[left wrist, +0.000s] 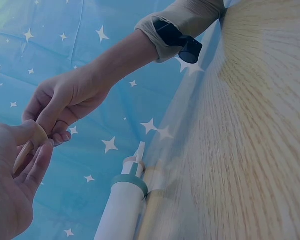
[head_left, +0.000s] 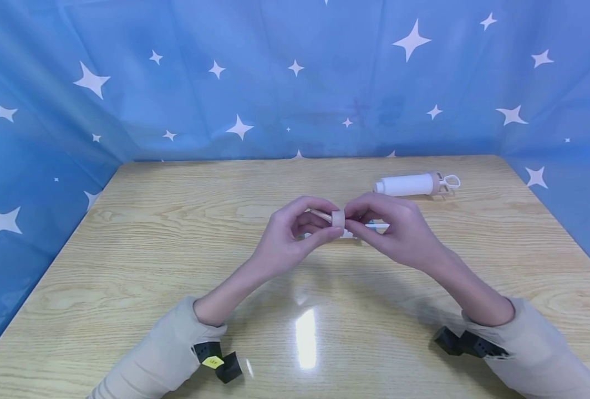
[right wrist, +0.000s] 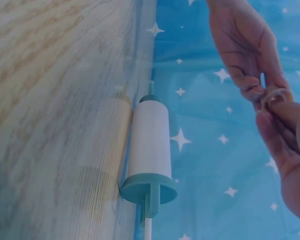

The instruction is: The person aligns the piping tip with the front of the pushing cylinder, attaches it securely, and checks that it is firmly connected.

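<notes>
A person's left hand (head_left: 292,230) pinched a small beige cap (head_left: 338,219) above the tabletop (head_left: 150,249) while the right hand (head_left: 400,227) gripped its facing side, a two-handed hold that apparently steadied it. Beyond lay a teal-trimmed white tube (right wrist: 149,140) and a beige-ended white tube (head_left: 407,185), any contents hidden by their walls.

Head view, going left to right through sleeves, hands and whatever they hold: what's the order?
Left sleeve → left hand → beige ring → right hand → right sleeve. The white cylinder overlaps the right hand's span, so it is left out.
</notes>
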`<state>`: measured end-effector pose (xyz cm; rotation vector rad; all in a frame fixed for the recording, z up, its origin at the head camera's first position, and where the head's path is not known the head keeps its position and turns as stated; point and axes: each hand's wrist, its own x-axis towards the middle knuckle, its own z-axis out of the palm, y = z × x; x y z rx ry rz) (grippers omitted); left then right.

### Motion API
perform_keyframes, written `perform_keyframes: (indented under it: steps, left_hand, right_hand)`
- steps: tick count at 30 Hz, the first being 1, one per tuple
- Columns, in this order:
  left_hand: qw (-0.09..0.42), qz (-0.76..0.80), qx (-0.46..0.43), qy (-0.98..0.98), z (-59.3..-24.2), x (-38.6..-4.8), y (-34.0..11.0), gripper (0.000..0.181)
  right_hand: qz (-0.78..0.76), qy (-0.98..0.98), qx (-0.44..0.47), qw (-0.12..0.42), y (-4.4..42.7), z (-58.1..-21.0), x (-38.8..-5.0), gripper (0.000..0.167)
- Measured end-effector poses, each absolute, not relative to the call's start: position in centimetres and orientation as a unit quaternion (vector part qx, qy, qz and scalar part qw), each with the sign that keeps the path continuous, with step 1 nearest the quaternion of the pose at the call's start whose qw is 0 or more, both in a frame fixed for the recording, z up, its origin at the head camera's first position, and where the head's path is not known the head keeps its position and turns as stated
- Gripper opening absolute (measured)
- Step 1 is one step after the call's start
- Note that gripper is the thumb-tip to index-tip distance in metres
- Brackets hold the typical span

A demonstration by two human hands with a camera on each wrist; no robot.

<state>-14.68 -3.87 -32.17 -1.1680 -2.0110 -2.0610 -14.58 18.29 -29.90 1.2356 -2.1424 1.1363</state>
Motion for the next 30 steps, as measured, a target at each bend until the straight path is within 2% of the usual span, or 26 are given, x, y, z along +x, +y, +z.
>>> perform_keyframes:
  steps: [30]
  left_hand:
    - [0.02, -0.667, -0.376, -0.643, -32.27, -14.55, -3.84, 0.031]
  right_hand:
    - [0.413, -0.77, 0.434, 0.218, 18.03, -30.1, -14.63, 0.032]
